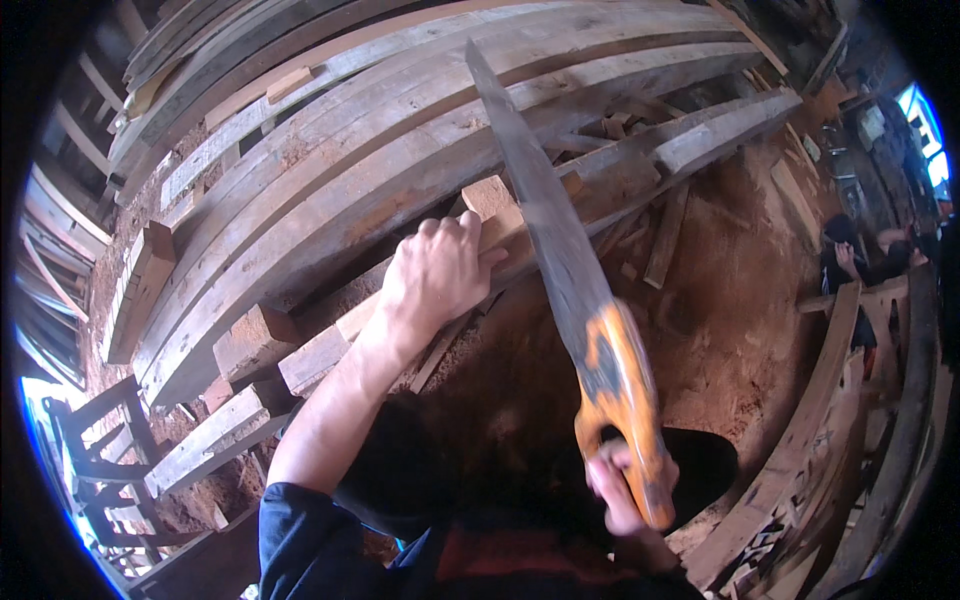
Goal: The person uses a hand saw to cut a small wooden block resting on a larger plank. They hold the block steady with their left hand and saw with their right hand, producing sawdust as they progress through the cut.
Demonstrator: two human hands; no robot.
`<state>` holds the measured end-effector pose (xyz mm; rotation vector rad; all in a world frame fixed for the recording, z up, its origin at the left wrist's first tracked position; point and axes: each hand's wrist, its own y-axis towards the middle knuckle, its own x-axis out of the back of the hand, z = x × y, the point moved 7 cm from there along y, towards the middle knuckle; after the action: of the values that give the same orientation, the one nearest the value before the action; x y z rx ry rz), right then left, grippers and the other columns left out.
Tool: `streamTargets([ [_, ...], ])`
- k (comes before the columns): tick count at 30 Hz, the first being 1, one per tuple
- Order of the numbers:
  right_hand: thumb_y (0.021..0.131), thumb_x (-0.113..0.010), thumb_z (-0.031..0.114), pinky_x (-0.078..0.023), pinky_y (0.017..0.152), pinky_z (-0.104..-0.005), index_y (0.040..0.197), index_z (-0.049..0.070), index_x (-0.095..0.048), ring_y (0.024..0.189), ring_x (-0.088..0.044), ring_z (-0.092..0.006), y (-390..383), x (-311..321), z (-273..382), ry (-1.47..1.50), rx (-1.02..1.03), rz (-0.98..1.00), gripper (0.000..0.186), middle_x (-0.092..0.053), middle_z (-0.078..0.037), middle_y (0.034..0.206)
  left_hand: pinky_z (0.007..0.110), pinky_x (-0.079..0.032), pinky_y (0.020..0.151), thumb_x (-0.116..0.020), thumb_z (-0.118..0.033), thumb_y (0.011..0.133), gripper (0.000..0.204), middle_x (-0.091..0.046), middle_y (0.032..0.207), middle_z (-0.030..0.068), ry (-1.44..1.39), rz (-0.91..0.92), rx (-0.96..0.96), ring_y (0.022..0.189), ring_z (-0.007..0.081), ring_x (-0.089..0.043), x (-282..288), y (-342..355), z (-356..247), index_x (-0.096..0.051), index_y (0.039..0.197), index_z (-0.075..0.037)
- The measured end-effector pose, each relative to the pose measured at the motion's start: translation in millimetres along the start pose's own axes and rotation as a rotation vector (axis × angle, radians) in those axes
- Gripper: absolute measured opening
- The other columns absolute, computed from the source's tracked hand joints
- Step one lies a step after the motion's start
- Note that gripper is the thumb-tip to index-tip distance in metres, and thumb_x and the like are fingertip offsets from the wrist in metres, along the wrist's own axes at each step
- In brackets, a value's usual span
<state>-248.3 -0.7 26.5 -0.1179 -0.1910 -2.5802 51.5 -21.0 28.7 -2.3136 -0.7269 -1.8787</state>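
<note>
My right hand (pixel 628 488) is wrapped round the orange handle of a handsaw (pixel 556 255). Its long grey blade points up and away, crossing a narrow wooden batten (pixel 503 228) near the batten's end. On that batten, just left of the blade, my left hand (pixel 440 268) presses down with its fingers curled over the wood. A short wooden block (pixel 487 197) shows just beyond my left knuckles. Whether the saw's teeth touch the batten is hard to make out.
Long weathered beams (pixel 330 185) lie side by side beyond my hands. Cut timber ends (pixel 255 342) stick out at the left, near a dark wooden chair (pixel 108 460). Reddish sawdust covers the ground (pixel 720 300). More planks (pixel 800 450) and another person (pixel 860 260) are at the right.
</note>
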Motion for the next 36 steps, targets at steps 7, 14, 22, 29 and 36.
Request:
streamTargets([
  [7,0.086,-0.057,-0.004,-0.040,0.049,-0.0239,0.093,0.004,-0.050,0.053,-0.050,-0.0111,0,6,7,-0.010,0.122,0.121,0.013,-0.053,-0.006,0.068,0.043,-0.056,0.058,-0.061,-0.035,0.089,0.042,-0.064,0.071,0.0218,-0.016,0.060,-0.116,0.069,0.0352,-0.068,0,4,0,-0.057,0.091,0.006],
  [14,0.087,-0.061,-0.003,-0.037,0.044,-0.0225,0.084,0.004,-0.053,0.047,-0.048,-0.0077,40,-33,21,-0.147,0.211,0.145,0.011,-0.053,-0.002,0.061,0.046,-0.056,0.061,-0.061,-0.035,0.090,0.040,-0.065,0.071,0.0220,-0.065,0.077,-0.005,0.071,0.0386,-0.068,-8,-2,5,-0.055,0.092,0.004],
  [22,0.078,-0.071,-0.005,-0.042,0.050,-0.0249,0.083,0.005,-0.058,0.053,-0.052,-0.0089,31,-36,45,-0.320,0.437,0.062,0.018,-0.058,-0.002,0.065,0.048,-0.055,0.057,-0.061,-0.037,0.090,0.040,-0.064,0.066,0.0213,-0.082,0.047,-0.074,0.065,0.0396,-0.067,-2,-3,-4,-0.055,0.089,0.003],
  [29,0.083,-0.065,-0.001,-0.042,0.051,-0.0274,0.087,0.006,-0.052,0.055,-0.052,-0.0119,-15,-1,7,-0.121,0.110,0.054,0.015,-0.057,-0.007,0.068,0.047,-0.054,0.057,-0.062,-0.035,0.090,0.040,-0.063,0.065,0.0227,-0.141,0.003,-0.093,0.065,0.0400,-0.067,-4,3,-2,-0.054,0.088,0.004],
  [36,0.080,-0.072,0.002,-0.043,0.054,-0.0292,0.081,0.006,-0.054,0.056,-0.053,-0.0142,49,-50,46,-0.432,0.453,0.097,0.018,-0.055,-0.005,0.066,0.046,-0.055,0.058,-0.062,-0.035,0.090,0.040,-0.063,0.065,0.0217,-0.065,0.061,-0.069,0.065,0.0397,-0.067,-10,-5,-2,-0.054,0.088,0.005],
])
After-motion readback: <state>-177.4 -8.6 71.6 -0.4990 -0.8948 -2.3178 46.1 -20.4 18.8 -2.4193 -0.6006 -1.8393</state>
